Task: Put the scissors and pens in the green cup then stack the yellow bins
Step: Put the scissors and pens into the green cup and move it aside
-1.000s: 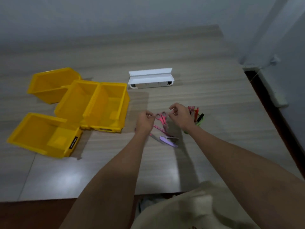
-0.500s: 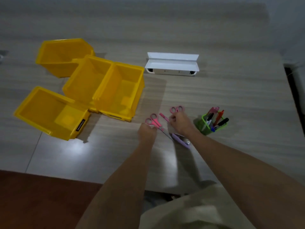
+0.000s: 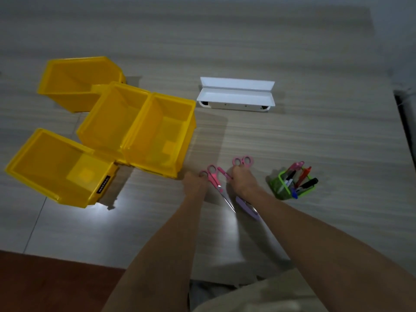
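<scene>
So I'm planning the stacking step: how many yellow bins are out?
4, all at the table's left: one far, two side by side in the middle, one nearest. None looks hidden.

A pale wood-grain table [image 3: 292,136] is seen carrying four yellow plastic bins [image 3: 157,134] left of the fingers [image 3: 234,175], an open white rectangular case [image 3: 236,97] beyond them, and a green mesh cup [image 3: 281,188] to their right.

right hand [image 3: 244,184] lifted scissors [image 3: 242,161] slightly, left hand [image 3: 194,183] barely shifted
</scene>
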